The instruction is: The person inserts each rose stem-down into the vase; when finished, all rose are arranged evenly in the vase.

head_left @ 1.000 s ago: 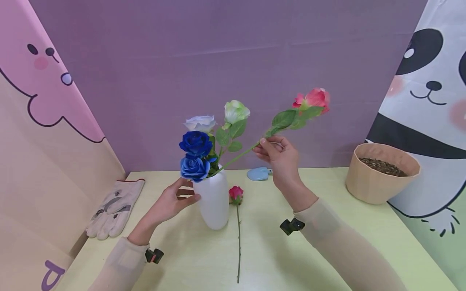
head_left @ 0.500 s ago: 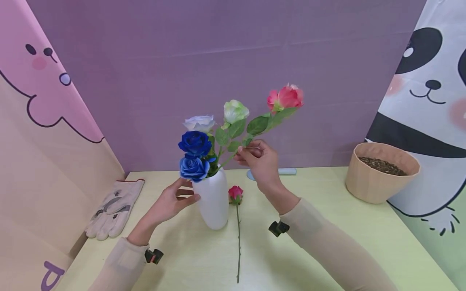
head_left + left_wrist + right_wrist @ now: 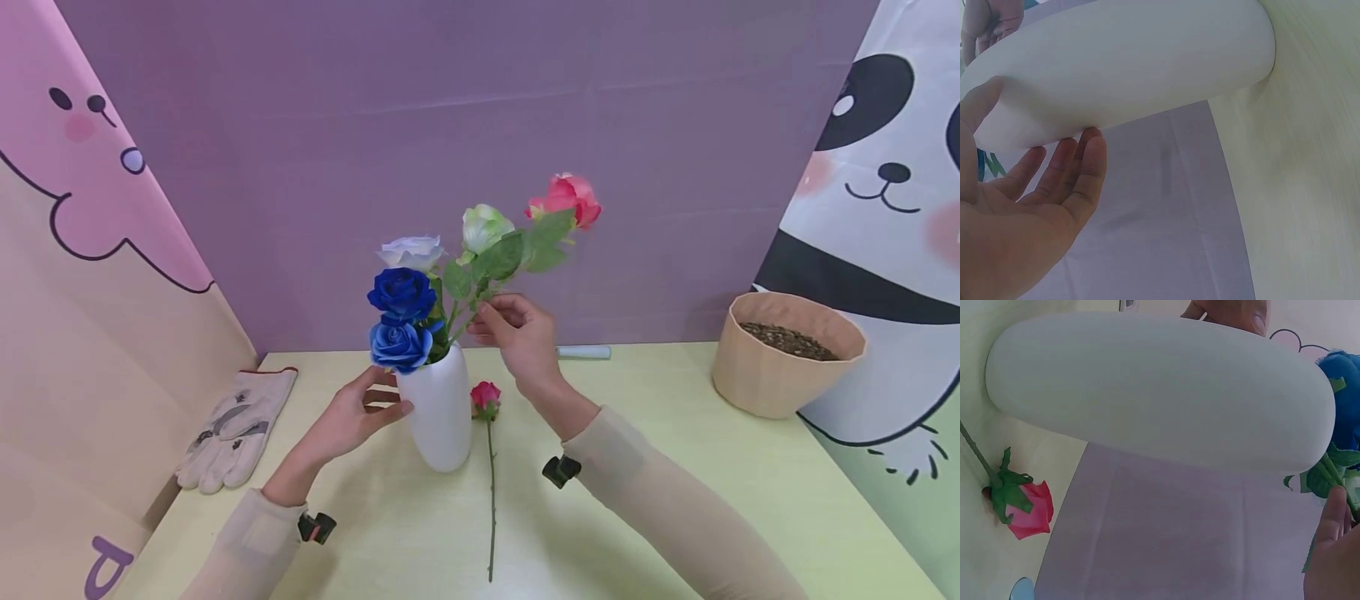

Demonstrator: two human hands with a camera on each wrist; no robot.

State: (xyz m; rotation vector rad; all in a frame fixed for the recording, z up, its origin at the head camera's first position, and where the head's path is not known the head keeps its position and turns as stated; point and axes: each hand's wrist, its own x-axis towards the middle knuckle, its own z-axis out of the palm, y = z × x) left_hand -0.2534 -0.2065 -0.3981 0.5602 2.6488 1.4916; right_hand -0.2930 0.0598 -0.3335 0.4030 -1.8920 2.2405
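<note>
A white vase (image 3: 437, 417) stands on the table, holding a dark blue rose (image 3: 402, 293), a lighter blue rose (image 3: 400, 346), a white rose (image 3: 411, 252) and a pale green flower (image 3: 484, 228). My left hand (image 3: 358, 415) holds the vase's left side, the thumb in front and the fingers behind. My right hand (image 3: 523, 340) pinches the stem of a pink artificial flower (image 3: 566, 200), which leans right; the stem's lower end is hidden at the vase mouth. In the right wrist view, the right fingers (image 3: 1335, 512) are on green stems beside the rim.
A deep pink rose (image 3: 486, 398) lies on the table just right of the vase, its stem toward me. Behind my right arm is a light blue handled tool (image 3: 585, 352). Work gloves (image 3: 240, 433) lie at left; a tan pot (image 3: 783, 367) with dark granules stands at right.
My right hand has moved left and slightly down, carrying the pink flower closer to the other blooms and lower toward the vase. The left hand and vase have stayed put.
</note>
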